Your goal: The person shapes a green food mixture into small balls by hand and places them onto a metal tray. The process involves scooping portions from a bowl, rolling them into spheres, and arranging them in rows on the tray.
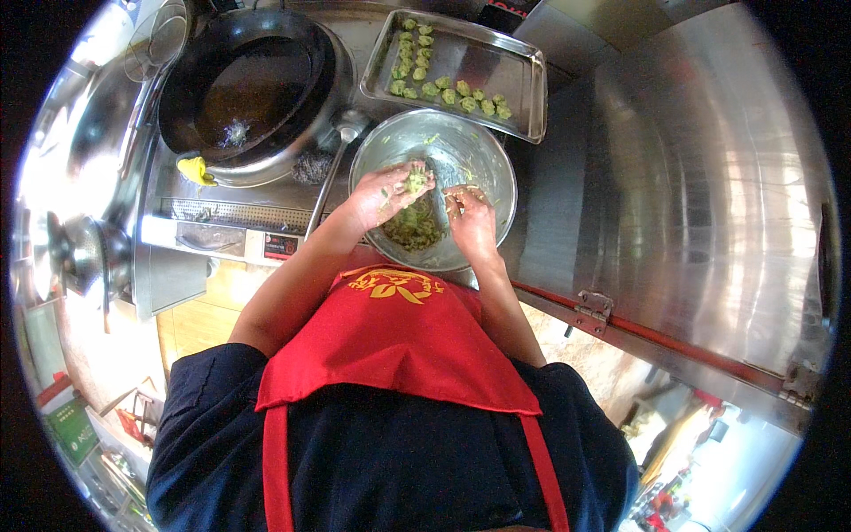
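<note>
My left hand [392,193] is over the left side of a steel mixing bowl [495,149], palm up. A clump of pale green shredded mixture [417,181] lies in its curled fingers. My right hand [473,223] hangs over the bowl's right side with fingers bent downward. Bits of the mixture stick to both hands; whether the right fingertips pinch any is unclear. More shredded green mixture [413,229] lies in the bottom of the bowl, towards me. Smears and shreds cling to the bowl's inner wall.
Behind the bowl, a metal tray [512,70] holds several green balls [449,96] in rows. A large dark wok [266,86] with liquid stands at the left, a yellow cloth [194,170] on its rim. A long-handled ladle [332,166] lies between wok and bowl. Steel surface [685,199] extends right.
</note>
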The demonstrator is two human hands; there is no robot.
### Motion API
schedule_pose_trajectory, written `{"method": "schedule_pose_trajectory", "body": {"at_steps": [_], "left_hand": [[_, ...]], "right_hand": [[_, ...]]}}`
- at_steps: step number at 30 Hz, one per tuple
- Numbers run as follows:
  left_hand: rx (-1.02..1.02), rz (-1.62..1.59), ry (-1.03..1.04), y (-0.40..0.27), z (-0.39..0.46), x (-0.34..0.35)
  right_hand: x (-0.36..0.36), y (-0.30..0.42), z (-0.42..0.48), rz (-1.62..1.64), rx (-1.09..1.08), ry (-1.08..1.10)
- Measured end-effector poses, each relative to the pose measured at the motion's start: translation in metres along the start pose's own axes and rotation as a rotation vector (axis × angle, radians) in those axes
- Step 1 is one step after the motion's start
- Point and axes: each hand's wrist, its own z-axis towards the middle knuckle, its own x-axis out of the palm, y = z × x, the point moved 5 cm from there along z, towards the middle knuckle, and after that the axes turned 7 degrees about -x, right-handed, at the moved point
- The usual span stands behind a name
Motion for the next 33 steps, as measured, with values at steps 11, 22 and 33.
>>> {"method": "schedule_pose_trajectory", "body": {"at_steps": [11, 22, 33], "left_hand": [[-0.127, -0.276, 0.126, 0.002, 0.005, -0.001], [0.055, -0.064, 0.114, -0.002, -0.002, 0.020], [-0.070, -0.189, 0.193, 0.003, 0.009, 0.006]], "right_hand": [[0.006, 0.002, -0.001, 0.064, 0.027, 0.038], [0.006, -0.001, -0.001, 0.037, 0.041, 0.065], [0.007, -0.003, -0.003, 0.081, 0.104, 0.066]]}}
